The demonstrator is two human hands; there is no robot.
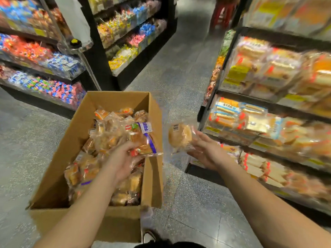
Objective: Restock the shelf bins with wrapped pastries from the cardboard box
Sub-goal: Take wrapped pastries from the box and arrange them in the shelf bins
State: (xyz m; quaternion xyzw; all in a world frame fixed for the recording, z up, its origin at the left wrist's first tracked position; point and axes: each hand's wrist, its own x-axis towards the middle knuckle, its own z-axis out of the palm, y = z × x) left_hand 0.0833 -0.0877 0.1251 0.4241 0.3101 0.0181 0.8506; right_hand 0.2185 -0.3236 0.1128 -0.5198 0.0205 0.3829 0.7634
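An open cardboard box (59, 163) stands on the floor, filled with several wrapped pastries (107, 133). My left hand (121, 158) reaches into the box and grips a wrapped pastry with a purple-striped label (143, 138) near the box's right wall. My right hand (206, 151) is right of the box, above the floor, holding a round wrapped bun (180, 136) with the fingers spread beneath it. The shelf bins (265, 126) on the right hold stacked wrapped pastries and sandwiches.
Black candy shelves (44, 56) line the left side and another rack (129, 36) stands at the back. A grey speckled floor aisle (179, 72) runs between the racks. A shoe (148, 236) shows by the box's front corner.
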